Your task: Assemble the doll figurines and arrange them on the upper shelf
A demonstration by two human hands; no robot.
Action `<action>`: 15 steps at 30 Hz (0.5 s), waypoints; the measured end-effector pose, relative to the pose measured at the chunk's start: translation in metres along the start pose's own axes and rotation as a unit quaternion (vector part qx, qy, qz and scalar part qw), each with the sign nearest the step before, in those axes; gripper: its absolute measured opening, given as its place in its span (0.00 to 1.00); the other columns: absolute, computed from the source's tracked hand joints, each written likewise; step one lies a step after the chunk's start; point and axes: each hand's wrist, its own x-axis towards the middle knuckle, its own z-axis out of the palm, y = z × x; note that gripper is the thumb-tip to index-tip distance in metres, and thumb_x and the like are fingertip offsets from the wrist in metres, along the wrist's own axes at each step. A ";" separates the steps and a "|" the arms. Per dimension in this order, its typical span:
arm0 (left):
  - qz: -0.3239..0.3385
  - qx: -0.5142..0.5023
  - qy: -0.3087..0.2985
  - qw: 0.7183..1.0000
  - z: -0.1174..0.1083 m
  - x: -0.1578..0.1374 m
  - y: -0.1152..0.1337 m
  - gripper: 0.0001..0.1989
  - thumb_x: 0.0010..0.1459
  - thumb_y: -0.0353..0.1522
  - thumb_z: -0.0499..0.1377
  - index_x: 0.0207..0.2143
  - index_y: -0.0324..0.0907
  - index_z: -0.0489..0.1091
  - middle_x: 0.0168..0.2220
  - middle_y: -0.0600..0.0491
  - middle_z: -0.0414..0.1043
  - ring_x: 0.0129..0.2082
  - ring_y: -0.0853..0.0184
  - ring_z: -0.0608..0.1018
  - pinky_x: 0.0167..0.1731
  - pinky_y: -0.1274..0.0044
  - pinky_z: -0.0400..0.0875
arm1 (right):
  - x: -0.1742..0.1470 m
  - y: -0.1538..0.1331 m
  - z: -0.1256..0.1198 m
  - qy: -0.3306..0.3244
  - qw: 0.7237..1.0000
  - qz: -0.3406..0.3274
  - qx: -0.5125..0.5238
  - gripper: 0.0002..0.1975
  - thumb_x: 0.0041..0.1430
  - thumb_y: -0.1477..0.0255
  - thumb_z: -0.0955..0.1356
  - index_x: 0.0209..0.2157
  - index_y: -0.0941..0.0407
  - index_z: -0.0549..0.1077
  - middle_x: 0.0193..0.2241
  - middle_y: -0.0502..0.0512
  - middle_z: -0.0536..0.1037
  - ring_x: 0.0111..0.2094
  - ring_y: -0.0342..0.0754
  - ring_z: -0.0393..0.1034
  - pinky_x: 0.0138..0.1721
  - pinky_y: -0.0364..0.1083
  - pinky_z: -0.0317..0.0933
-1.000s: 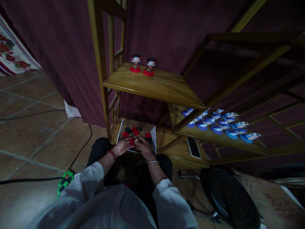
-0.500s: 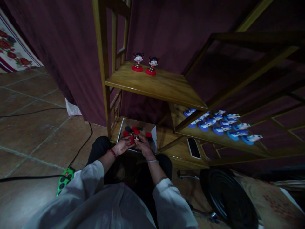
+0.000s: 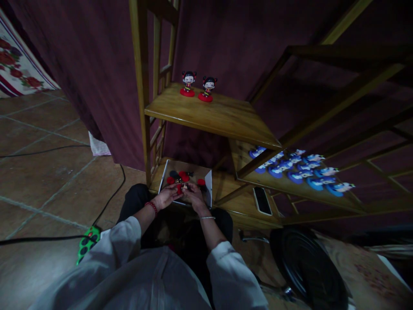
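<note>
My left hand (image 3: 165,197) is closed on a red round base (image 3: 179,189), low over the near side of a shallow white box (image 3: 209,183). Facing it, my right hand (image 3: 194,198) pinches a small figurine part (image 3: 185,187) right beside that base. Whether the two pieces are joined I cannot tell. In the box lie more red round bases, one at the back (image 3: 184,175) and one to the right (image 3: 201,182), among dark figurine pieces (image 3: 174,174).
Two figurines on red bases (image 3: 187,84) stand on the upper wooden shelf (image 3: 213,113). Several blue-and-white figurines (image 3: 300,174) fill a shelf to the right. A phone (image 3: 263,200) lies on the lower board. A black round stool (image 3: 305,262) and a green controller (image 3: 88,244) are nearby.
Hardly anything differs. The fingers of my right hand have shifted slightly around the small figurine part, and the view has moved a little.
</note>
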 end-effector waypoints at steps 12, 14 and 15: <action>0.007 -0.004 0.011 1.000 0.002 -0.001 0.001 0.10 0.52 0.18 0.56 0.35 0.36 0.70 0.30 0.51 0.75 0.35 0.69 0.77 0.51 0.64 0.64 | 0.004 -0.002 0.002 -0.004 0.997 -0.048 -0.062 0.15 0.38 0.67 0.72 0.32 0.54 0.69 0.30 0.47 0.76 0.35 0.45 0.69 0.44 0.46 0.61; 0.011 -0.009 0.013 1.000 0.003 -0.001 0.001 0.10 0.52 0.18 0.56 0.34 0.36 0.70 0.30 0.52 0.75 0.34 0.70 0.77 0.51 0.65 0.65 | 0.005 -0.004 0.002 -0.006 0.996 -0.055 -0.074 0.16 0.38 0.67 0.71 0.32 0.53 0.69 0.31 0.47 0.76 0.36 0.45 0.69 0.44 0.47 0.61; 0.012 -0.011 0.014 1.000 0.004 -0.002 0.001 0.09 0.52 0.18 0.56 0.34 0.36 0.70 0.30 0.52 0.75 0.34 0.70 0.77 0.51 0.65 0.65 | 0.005 -0.006 0.002 -0.009 0.995 -0.059 -0.080 0.16 0.38 0.67 0.71 0.33 0.53 0.69 0.31 0.47 0.76 0.36 0.45 0.69 0.45 0.47 0.60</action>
